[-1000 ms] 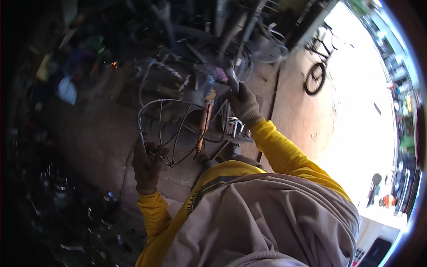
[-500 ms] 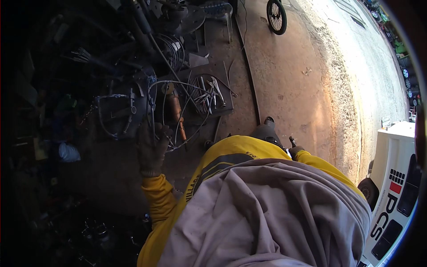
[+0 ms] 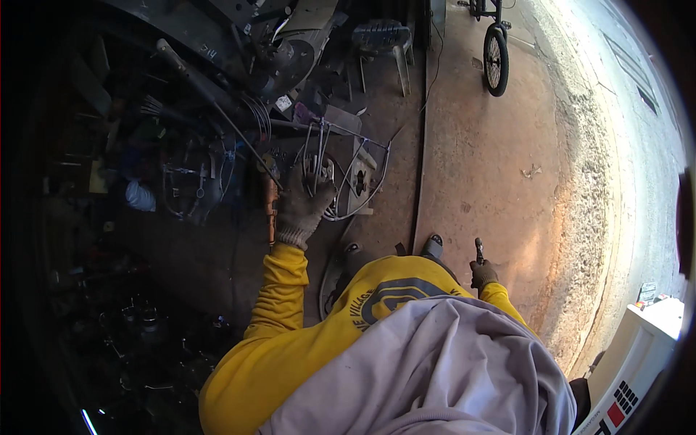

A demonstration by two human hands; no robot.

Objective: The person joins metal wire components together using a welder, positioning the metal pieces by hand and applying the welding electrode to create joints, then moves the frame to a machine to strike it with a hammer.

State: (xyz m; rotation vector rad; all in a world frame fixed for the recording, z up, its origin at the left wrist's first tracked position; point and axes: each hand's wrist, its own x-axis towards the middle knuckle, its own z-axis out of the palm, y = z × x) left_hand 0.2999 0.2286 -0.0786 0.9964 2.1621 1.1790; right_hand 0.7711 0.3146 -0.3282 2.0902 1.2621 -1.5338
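Observation:
My left hand (image 3: 303,206), in a brown knitted glove, is closed around a thin tubular metal frame (image 3: 386,163) with bent and parallel bars. The frame is off the floor and tilted, over a low dark work table (image 3: 365,148). A pair of locking pliers and other metal pieces on the table are partly hidden behind it. My right hand (image 3: 483,275), also gloved, is closed on a short hand tool (image 3: 479,249) that points away from me, low at my right side. Its exact kind is too small to tell.
A copper-coloured cylinder (image 3: 271,203) stands near my left hand. Further left is a dark clutter of metal parts. A grey plastic chair (image 3: 382,40) and a bicycle (image 3: 496,58) are ahead. A white vehicle (image 3: 638,355) is at the right. A dark groove (image 3: 420,159) crosses the floor.
My left hand has carried the tubular frame to the right across the work table. The view has shifted, and more of my right hand and its tool now shows.

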